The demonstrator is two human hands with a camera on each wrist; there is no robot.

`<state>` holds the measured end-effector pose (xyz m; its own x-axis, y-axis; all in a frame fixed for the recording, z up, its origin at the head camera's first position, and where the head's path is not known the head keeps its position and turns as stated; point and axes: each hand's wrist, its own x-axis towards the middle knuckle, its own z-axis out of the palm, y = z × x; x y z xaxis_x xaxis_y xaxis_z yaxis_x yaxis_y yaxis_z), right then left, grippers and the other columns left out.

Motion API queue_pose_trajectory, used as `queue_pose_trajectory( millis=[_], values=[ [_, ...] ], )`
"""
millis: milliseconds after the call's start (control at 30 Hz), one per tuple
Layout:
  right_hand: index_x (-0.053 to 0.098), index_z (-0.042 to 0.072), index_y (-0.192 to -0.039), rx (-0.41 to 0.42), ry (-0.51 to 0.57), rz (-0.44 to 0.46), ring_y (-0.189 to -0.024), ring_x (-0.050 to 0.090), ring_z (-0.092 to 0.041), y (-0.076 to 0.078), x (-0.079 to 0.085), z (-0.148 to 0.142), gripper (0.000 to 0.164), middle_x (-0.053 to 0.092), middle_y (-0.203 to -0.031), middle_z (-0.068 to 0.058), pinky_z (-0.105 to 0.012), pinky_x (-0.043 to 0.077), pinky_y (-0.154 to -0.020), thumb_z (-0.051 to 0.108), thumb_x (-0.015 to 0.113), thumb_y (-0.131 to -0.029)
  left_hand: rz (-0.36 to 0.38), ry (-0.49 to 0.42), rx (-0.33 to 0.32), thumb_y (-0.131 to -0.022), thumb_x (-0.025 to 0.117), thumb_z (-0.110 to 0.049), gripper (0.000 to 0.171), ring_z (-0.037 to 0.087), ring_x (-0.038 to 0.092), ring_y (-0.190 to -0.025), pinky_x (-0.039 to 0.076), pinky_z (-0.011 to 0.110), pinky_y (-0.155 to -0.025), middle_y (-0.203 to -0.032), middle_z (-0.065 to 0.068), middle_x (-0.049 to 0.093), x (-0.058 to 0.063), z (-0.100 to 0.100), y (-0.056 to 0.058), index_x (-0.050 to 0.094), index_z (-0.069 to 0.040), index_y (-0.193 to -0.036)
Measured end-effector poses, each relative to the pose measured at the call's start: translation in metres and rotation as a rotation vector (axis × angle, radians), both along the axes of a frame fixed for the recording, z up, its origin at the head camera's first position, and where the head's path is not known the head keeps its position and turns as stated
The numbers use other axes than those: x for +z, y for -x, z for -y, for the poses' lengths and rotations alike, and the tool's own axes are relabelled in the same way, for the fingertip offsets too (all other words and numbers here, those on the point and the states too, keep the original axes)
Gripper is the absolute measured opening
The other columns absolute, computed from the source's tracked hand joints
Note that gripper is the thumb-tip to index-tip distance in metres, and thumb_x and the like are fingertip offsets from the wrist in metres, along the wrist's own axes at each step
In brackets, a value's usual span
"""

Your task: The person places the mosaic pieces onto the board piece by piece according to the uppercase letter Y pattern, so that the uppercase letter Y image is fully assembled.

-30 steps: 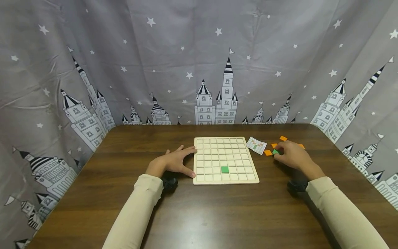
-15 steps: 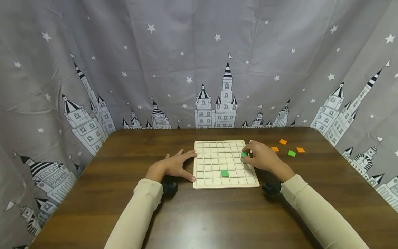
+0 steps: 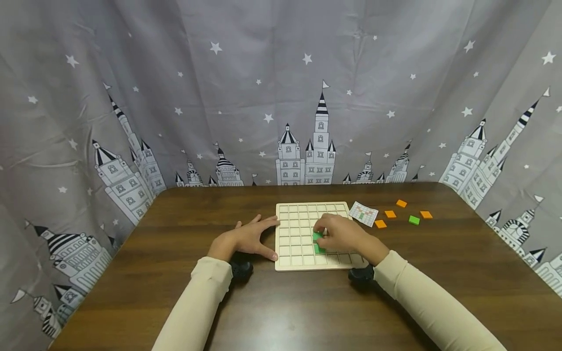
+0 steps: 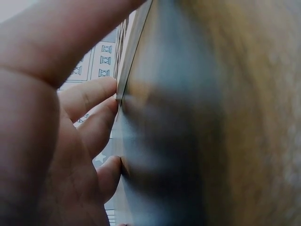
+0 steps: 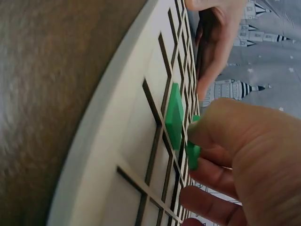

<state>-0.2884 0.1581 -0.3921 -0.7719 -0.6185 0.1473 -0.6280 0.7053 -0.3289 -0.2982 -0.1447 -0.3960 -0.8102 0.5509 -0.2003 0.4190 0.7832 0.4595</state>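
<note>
Grip status: our right hand (image 3: 344, 235) has a green square tile (image 5: 194, 155) pinched between thumb and fingers, low over the gridded wooden board (image 3: 290, 248). Can't tell from our views if the tile touches the grid. It's just beyond a second green tile (image 3: 319, 250), which lies in the middle column, one row in from the near edge. Our left hand (image 3: 250, 239) is spread, grasping nothing — thumb and index finger touch the board's left edge. Printed grid card (image 3: 363, 213) lies just beside the board, by its far right corner. Right of that we've got four orange tiles (image 3: 390, 214) and one loose green tile (image 3: 414, 220), all flat on the brown wood-grain worktop (image 3: 263, 312) — each apart from the others. Behind the worktop hangs a grey castle-print curtain (image 3: 246, 97).
</note>
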Motion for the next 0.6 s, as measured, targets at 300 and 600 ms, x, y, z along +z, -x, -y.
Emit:
queue_pose_trajectory(
  millis=[300, 600],
  values=[
    [0.075, 0.010, -0.105, 0.055, 0.003, 0.054, -0.081, 0.056, -0.013, -0.0005, 0.0007, 0.0009, 0.015, 0.062, -0.095, 0.001, -0.030, 0.049, -0.073, 0.013, 0.071, -0.091, -0.004, 0.000, 0.007, -0.075, 0.084, -0.058, 0.104, 0.038, 0.004, -0.153, 0.002, 0.079, -0.106, -0.168, -0.001, 0.018, -0.0009, 0.0002, 0.0002, 0.034, -0.023, -0.159],
    [0.076, 0.007, -0.106, 0.068, 0.023, 0.039, -0.080, 0.054, -0.013, 0.0011, -0.0023, -0.0013, 0.016, 0.064, -0.096, -0.001, -0.033, 0.049, -0.074, 0.009, 0.070, -0.091, 0.003, 0.003, 0.009, -0.075, 0.084, -0.058, 0.105, 0.036, 0.003, -0.153, 0.001, 0.078, -0.107, -0.168, -0.002, 0.016, -0.0016, 0.0002, -0.0001, 0.033, -0.023, -0.160]
  ],
)
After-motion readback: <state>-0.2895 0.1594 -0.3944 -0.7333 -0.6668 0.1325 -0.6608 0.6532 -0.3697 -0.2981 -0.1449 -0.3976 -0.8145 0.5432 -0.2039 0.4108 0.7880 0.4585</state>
